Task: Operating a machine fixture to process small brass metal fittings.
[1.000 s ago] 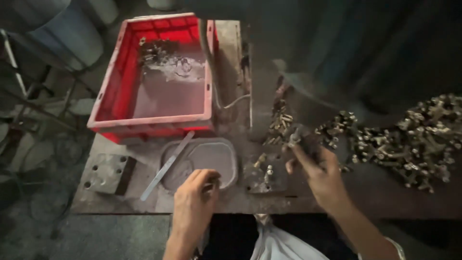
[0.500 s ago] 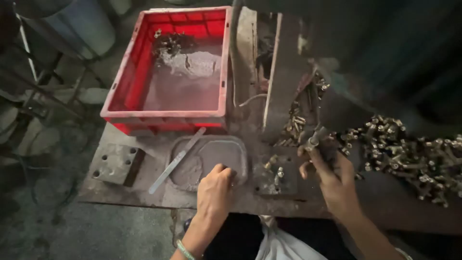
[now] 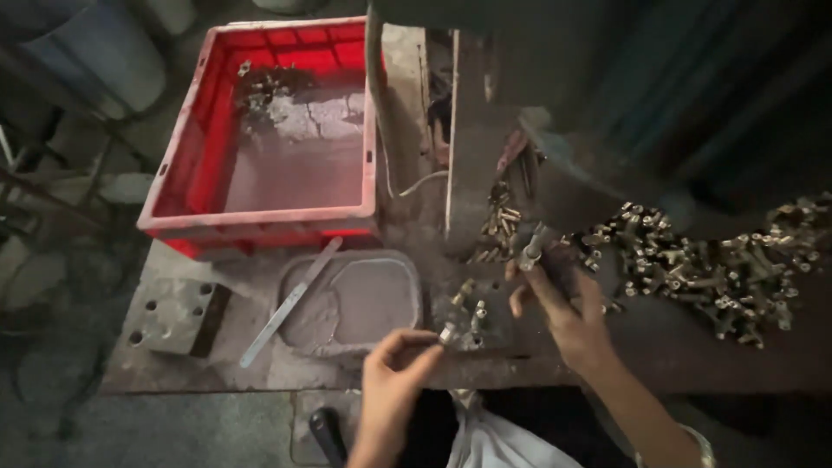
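On the grimy bench [image 3: 260, 368] below a red crate [image 3: 260, 217] — both hands' fingers pinch small brass fittings — left hand [image 3: 394, 373], right hand [image 3: 563, 312].

The left hand [image 3: 394, 368] rises from the near edge of the worktop [image 3: 199, 364], wrist bent, forearm bare. Its thumb and forefinger are pinched together at the fingertips [image 3: 433, 342]. The right hand [image 3: 563, 308] reaches further over the worktop, forearm angled in from the lower right. Its fingers are curled and raised, thumb and forefinger closed at the top; remaining fingers spread loosely.
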